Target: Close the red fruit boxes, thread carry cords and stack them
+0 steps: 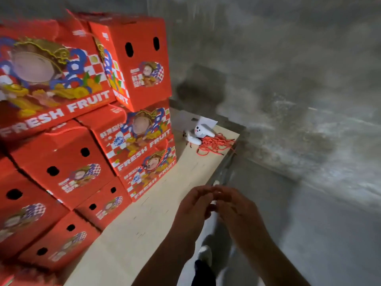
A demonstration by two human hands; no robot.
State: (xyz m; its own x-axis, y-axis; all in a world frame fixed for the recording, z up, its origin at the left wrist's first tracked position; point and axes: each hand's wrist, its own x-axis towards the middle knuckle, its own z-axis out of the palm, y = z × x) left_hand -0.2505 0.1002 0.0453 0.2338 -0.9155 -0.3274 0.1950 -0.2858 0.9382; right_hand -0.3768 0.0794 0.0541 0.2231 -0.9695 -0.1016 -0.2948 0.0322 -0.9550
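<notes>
A stack of closed red fruit boxes fills one side of a pale wooden surface, piled several layers high. Each box shows a cartoon figure, blue and white checks, yellow fruit and the words "FRESH FRUIT" in white. The narrow ends of the boxes have pairs of dark oval holes. The uppermost box sits at the corner of the stack, turned so its holed end faces outward.

Beyond the stack, near the far corner of the surface, lies a loose tangle of red carry cords. Just beside the cords, on the stack side, rests a small white rabbit-shaped object, with a white sheet of paper behind it.

In front of the stack, over the near edge of the surface, the person's left hand and right hand meet fingertip to fingertip, fingers curled inward. The frame is blurred, and I cannot tell whether they pinch anything between them.

Past the edge of the surface is a grey concrete floor, and a white shoe shows below the hands.
</notes>
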